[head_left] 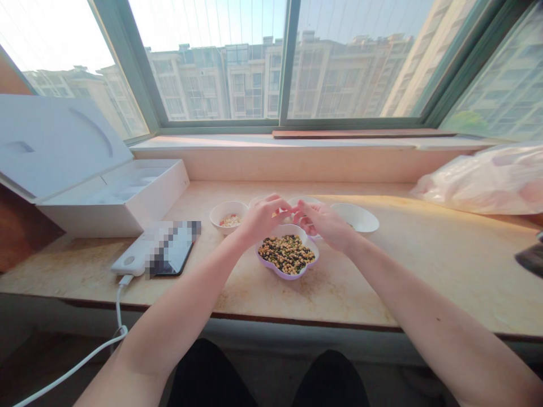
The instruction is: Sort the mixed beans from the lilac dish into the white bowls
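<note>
A purple-rimmed flower-shaped bowl [278,272] full of mixed yellow and dark beans sits on the marble sill in front of me. My left hand [263,217] hovers just behind it, fingers curled in a pinch. My right hand [324,223] faces it, fingers also bent and pinched together; the fingertips of both hands almost meet above the bowl's far edge. What they pinch is too small to make out. Behind the hands stand small white bowls: one at the left [228,216] holding a few pale and red pieces, one at the right [357,217], others partly hidden.
An open white box [114,198] with its raised lid stands at the left. A phone [173,254] lies on a white power bank [131,261] with a white cable hanging off the edge. A plastic bag [483,181] lies at the right; a dark object [530,259] is at the right edge.
</note>
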### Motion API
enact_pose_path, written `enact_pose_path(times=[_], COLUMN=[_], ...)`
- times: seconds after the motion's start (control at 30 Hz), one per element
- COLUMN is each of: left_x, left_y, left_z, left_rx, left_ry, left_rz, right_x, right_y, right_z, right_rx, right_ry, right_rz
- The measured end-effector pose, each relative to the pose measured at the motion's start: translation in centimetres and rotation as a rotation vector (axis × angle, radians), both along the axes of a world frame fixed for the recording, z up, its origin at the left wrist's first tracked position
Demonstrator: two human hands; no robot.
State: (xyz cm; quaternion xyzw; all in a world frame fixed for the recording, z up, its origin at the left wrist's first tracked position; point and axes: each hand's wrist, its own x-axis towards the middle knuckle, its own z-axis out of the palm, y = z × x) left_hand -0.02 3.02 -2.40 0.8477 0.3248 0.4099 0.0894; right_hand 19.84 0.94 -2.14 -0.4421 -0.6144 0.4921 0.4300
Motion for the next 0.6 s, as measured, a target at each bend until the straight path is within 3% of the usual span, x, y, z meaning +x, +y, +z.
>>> enact_pose_path(times=[0.13,0.27,0.43,0.5,0.6], left_x=[-0.7,-1.3,-1.6,-1.6,-1.6], left_y=[0.6,1.5,2.1,2.0,1.9], left_z=[0.2,0.3,0.1,0.0,0.0], left_rx=[0.004,0.005,-0.018,-0.022,-0.021], left_ry=[0.105,0.212,0.386,0.397,0.358], left_rz=[0.123,0.27,0.382,0.411,0.426], right_x=[-0.1,0.0,-0.5,-0.8,-1.2], right_y=[0.1,-0.3,-2.1,-2.6,-3.0], right_z=[-0.1,0.1,1.3,1.5,1.4], right_rx=[0.027,0.203,0.403,0.42,0.4], right_ry=[-0.024,-0.312,-0.715,-0.766,-0.773], right_rz=[-0.074,-0.052,0.201,0.335,0.424])
